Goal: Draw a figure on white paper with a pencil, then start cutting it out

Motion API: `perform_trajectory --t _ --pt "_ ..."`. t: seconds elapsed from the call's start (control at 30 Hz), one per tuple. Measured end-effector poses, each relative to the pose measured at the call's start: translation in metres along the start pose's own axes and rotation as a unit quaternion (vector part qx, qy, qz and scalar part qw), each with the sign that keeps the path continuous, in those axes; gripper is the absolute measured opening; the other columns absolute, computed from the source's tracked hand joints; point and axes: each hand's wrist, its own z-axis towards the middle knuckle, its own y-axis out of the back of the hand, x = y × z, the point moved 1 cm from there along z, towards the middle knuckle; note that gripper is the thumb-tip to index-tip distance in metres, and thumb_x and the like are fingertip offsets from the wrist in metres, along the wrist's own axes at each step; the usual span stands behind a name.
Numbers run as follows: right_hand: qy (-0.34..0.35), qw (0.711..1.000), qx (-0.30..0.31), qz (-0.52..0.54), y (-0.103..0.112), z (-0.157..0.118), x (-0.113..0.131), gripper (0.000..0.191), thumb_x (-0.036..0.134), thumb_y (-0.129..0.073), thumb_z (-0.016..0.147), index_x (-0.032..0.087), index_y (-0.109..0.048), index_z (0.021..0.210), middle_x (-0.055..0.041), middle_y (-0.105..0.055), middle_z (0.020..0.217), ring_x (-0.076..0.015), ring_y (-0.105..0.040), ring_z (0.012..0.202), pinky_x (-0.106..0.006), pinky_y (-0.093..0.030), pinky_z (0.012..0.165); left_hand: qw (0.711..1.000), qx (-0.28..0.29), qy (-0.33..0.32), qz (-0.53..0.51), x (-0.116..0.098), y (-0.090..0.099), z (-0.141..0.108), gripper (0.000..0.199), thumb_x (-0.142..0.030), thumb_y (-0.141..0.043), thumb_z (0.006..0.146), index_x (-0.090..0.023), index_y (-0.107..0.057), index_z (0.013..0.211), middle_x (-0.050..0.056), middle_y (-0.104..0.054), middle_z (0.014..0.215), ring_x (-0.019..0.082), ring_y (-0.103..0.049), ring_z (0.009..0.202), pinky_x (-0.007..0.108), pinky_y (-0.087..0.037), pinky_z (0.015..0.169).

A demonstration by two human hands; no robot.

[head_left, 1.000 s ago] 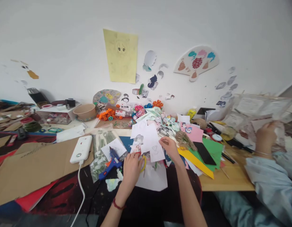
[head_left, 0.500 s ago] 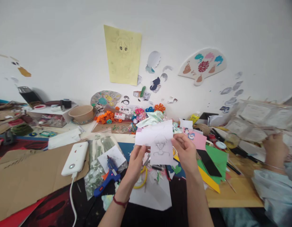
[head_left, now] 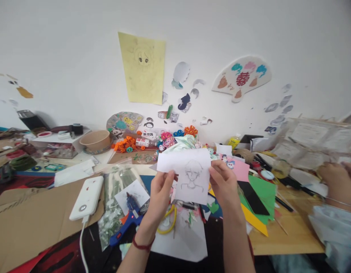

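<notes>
Between my two hands I hold up a white sheet of paper [head_left: 189,161] with a pencil drawing of a character's head and shoulders. The fingers of my left hand [head_left: 162,189] pinch its left edge, the thumb lying on the front. My right hand [head_left: 224,180] grips the right edge with thumb and fingers. Below the sheet are yellow-handled scissors [head_left: 174,219], partly hidden, and another white paper [head_left: 182,244] with scraps on it. Left of my left wrist lies a blue hot glue gun [head_left: 127,227], its nozzle resting over a small white paper [head_left: 141,193].
A white power bank [head_left: 87,197] with a cable lies on cardboard [head_left: 44,223] at left. Green paper [head_left: 262,189] and a black strip [head_left: 253,197] are at right. Another person's hand [head_left: 336,182] works at far right. Orange flowers [head_left: 126,145] and a round bowl [head_left: 95,140] stand near the wall.
The drawn sheet now faces me more fully and has opened out flatter, so more of the drawing shows. The view has shifted slightly. At far right the other person's second hand has appeared.
</notes>
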Motion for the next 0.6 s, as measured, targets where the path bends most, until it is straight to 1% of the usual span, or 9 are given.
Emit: perform_trajectory --t 0.13,0.23,0.33,0.4,0.5,0.6 --pt "-0.011 1.000 0.016 -0.003 -0.003 0.000 0.004 0.027 0.049 -0.075 0.084 0.025 -0.072 0.096 -0.0034 -0.074 0.091 -0.0184 -0.068 0.078 -0.028 -0.052 0.068 1.000 -0.004 -0.009 0.005 -0.004 -0.002 0.003 0.029 -0.048 -0.062 0.095 -0.020 -0.069 0.097 0.000 -0.065 0.079 0.014 -0.058 0.081 0.026 -0.045 0.082" --pt "-0.014 1.000 0.020 -0.004 -0.001 -0.001 0.004 0.033 0.053 -0.074 0.084 0.025 -0.075 0.102 -0.0061 -0.077 0.099 -0.0233 -0.072 0.088 -0.031 -0.056 0.071 1.000 -0.009 -0.016 0.007 -0.006 -0.004 0.004 0.030 -0.049 -0.063 0.094 -0.019 -0.069 0.100 0.001 -0.067 0.083 0.015 -0.060 0.085 0.027 -0.046 0.083" --pt "-0.013 0.999 0.033 -0.003 0.004 -0.003 0.002 0.033 0.047 -0.079 0.082 0.026 -0.076 0.108 -0.0071 -0.078 0.109 -0.0256 -0.072 0.100 -0.035 -0.058 0.082 1.000 -0.012 -0.023 0.010 -0.008 -0.006 0.005 0.031 -0.049 -0.063 0.094 -0.019 -0.069 0.101 0.003 -0.070 0.089 0.015 -0.061 0.087 0.027 -0.046 0.083" --pt "-0.018 0.998 0.053 0.006 0.006 -0.004 0.001 0.035 0.041 -0.081 0.082 0.027 -0.076 0.113 -0.0070 -0.078 0.113 -0.0258 -0.072 0.103 -0.037 -0.058 0.087 0.999 -0.015 -0.025 0.014 -0.010 -0.007 0.006 0.031 -0.049 -0.063 0.094 -0.020 -0.069 0.100 0.003 -0.070 0.089 0.015 -0.061 0.087 0.026 -0.046 0.082" --pt "-0.030 0.996 0.082 0.018 0.008 -0.007 0.000 0.040 0.035 -0.082 0.082 0.028 -0.073 0.121 -0.0073 -0.078 0.112 -0.0257 -0.074 0.100 -0.039 -0.060 0.086 0.999 -0.018 -0.028 0.022 -0.014 -0.009 0.006 0.032 -0.050 -0.063 0.094 -0.019 -0.068 0.093 0.002 -0.069 0.086 0.014 -0.060 0.083 0.025 -0.047 0.079" --pt "-0.032 0.994 0.096 0.029 0.009 -0.008 0.000 0.041 0.030 -0.081 0.084 0.029 -0.071 0.124 -0.0063 -0.079 0.110 -0.0244 -0.075 0.098 -0.037 -0.061 0.084 0.999 -0.015 -0.030 0.027 -0.017 -0.011 0.007 0.032 -0.051 -0.063 0.093 -0.020 -0.068 0.091 0.001 -0.068 0.083 0.014 -0.060 0.081 0.024 -0.047 0.078"
